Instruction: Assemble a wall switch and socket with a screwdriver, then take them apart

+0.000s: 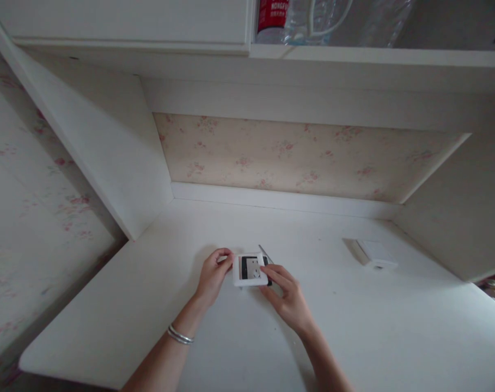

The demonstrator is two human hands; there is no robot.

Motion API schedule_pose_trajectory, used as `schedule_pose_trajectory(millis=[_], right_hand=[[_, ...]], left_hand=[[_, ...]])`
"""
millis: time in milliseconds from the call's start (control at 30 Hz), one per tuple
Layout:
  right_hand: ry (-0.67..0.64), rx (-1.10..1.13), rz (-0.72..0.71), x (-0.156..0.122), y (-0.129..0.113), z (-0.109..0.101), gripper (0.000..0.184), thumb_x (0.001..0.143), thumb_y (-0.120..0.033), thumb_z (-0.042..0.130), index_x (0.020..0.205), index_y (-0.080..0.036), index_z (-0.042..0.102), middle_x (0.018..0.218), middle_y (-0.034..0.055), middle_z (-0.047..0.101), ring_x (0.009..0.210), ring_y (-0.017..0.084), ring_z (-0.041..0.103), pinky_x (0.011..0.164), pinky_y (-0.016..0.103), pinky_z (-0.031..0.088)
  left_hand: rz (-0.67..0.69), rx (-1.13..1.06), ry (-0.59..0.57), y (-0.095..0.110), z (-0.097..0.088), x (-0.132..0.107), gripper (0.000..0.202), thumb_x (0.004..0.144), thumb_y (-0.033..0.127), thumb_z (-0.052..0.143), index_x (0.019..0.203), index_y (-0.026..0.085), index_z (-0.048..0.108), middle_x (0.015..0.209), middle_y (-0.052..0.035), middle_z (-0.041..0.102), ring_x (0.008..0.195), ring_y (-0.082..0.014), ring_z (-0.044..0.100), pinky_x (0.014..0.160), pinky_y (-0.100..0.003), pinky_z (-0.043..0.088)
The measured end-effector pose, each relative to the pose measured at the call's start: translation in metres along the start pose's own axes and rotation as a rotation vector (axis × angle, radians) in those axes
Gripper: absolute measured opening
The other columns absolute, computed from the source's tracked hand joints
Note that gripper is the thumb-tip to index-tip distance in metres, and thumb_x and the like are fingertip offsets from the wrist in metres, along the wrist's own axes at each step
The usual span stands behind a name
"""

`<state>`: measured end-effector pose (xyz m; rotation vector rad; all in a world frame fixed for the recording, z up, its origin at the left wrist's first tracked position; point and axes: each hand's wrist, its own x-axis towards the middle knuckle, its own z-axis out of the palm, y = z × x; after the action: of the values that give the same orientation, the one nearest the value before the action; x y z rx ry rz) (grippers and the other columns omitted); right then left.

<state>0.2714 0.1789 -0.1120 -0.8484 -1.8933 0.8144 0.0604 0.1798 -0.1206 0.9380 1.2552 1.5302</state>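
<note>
A white square wall socket (253, 268), with a pale outer frame and a grey and black middle, is held between my two hands just over the white desk. My left hand (212, 276) pinches its left edge, thumb and fingers closed. On the opposite side, my right hand (286, 296) grips the right edge, fingers over the front and thumb below. A thin grey rod (265, 252) sticks out behind the socket's upper right corner. Something black shows beside my right fingertips; whether it belongs to the rod or the socket I cannot tell.
On the desk (312, 337), a white box-like piece (376, 254) lies to the right. White side panels and a floral-papered back wall (288, 158) enclose the desk. Overhead, a shelf (373, 53) bears a red-labelled bottle (273, 16) and clear plastic-wrapped items (316, 22).
</note>
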Motion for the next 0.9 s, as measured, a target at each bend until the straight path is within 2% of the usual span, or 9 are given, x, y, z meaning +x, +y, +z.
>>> schedule_pose_trajectory(millis=[100,267,467,667,900], right_hand=[[-0.031,-0.119,0.002,-0.001,0.002,-0.001,0.035,0.082,-0.031,0.064,0.117,-0.026,0.064,0.115,0.009,0.059,0.107,0.023,0.056,0.091,0.037,0.048],[-0.001,-0.232,0.005,-0.003,0.009,0.0,0.033,0.084,-0.035,0.062,0.116,-0.025,0.064,0.114,0.0095,0.06,0.105,0.022,0.058,0.092,0.037,0.049],[-0.047,-0.287,-0.011,-0.004,0.015,-0.003,0.053,0.077,-0.033,0.069,0.128,-0.026,0.055,0.124,0.0103,0.053,0.113,0.026,0.052,0.096,0.04,0.046],[-0.039,-0.308,0.001,-0.004,0.016,-0.003,0.049,0.085,-0.029,0.06,0.133,-0.026,0.05,0.128,0.0094,0.051,0.116,0.024,0.05,0.099,0.039,0.043],[-0.007,-0.381,0.025,-0.006,0.016,-0.003,0.044,0.085,-0.032,0.059,0.128,-0.025,0.055,0.125,0.0094,0.055,0.113,0.025,0.054,0.097,0.039,0.046]], left_hand=[[-0.001,0.061,0.042,-0.001,0.001,0.0,0.035,0.073,0.045,0.069,0.088,0.014,0.063,0.084,-0.0034,0.066,0.074,-0.0145,0.062,0.068,-0.023,0.051],[-0.002,0.107,0.011,0.001,0.004,-0.001,0.036,0.073,0.045,0.07,0.092,0.014,0.066,0.092,-0.0072,0.069,0.083,-0.0187,0.065,0.074,-0.027,0.053],[-0.011,0.14,-0.037,0.0,0.005,-0.002,0.037,0.074,0.043,0.07,0.098,0.015,0.068,0.097,-0.0088,0.07,0.088,-0.0211,0.066,0.078,-0.031,0.054],[0.061,0.239,-0.093,-0.001,0.004,-0.001,0.034,0.08,0.04,0.064,0.106,0.019,0.068,0.111,-0.0069,0.067,0.104,-0.0217,0.061,0.094,-0.033,0.047],[0.116,0.344,-0.156,-0.011,0.004,0.001,0.037,0.079,0.038,0.063,0.111,0.019,0.066,0.118,-0.0077,0.061,0.101,-0.0207,0.061,0.088,-0.031,0.05]])
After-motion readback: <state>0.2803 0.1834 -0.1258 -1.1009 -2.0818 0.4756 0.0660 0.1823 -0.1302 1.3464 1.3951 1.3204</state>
